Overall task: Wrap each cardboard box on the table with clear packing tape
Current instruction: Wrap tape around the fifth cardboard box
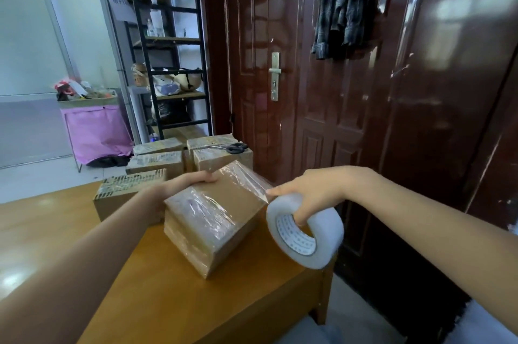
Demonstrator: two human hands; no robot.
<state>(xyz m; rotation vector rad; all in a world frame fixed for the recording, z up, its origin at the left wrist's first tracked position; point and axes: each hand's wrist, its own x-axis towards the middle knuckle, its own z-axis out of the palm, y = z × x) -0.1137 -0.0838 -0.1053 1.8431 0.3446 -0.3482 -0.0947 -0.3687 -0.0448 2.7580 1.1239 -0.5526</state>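
Observation:
A brown cardboard box (215, 220) lies on the wooden table (173, 301), partly covered in shiny clear tape. My left hand (185, 182) rests on its far left edge, fingers laid flat over the top. My right hand (305, 192) grips a big roll of clear packing tape (308, 231) just right of the box, fingers hooked through the core. A stretch of tape (249, 178) runs from the roll to the box's far corner.
Several more cardboard boxes (157, 160) are stacked at the table's far end, with black-handled scissors (229, 147) lying on one. A dark red door (308, 77) stands close on the right. A black shelf rack (171, 44) and a pink-skirted stand (95, 130) are behind.

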